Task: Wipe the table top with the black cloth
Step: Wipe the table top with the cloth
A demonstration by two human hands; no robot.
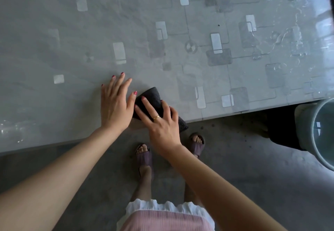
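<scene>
The left hand (pixel 115 104) lies flat on the grey patterned surface (pixel 54 22) near its front edge, fingers straight and spread, holding nothing; its thumb reaches toward the black cloth (pixel 151 95). The right hand (pixel 160 124) lies on top of the cloth, its fingers straight and pressing down on it, a gold ring (pixel 156 117) on 1 finger. The cloth sits at the front edge of the surface, just beside the left hand, with 1 corner hanging over the edge. Both forearms reach in from below. A pale bucket (pixel 321 136) stands at the right, beyond the corner of the surface. Below, 2 feet in purple sandals (pixel 143 158) stand on the grey floor (pixel 253 185).
</scene>
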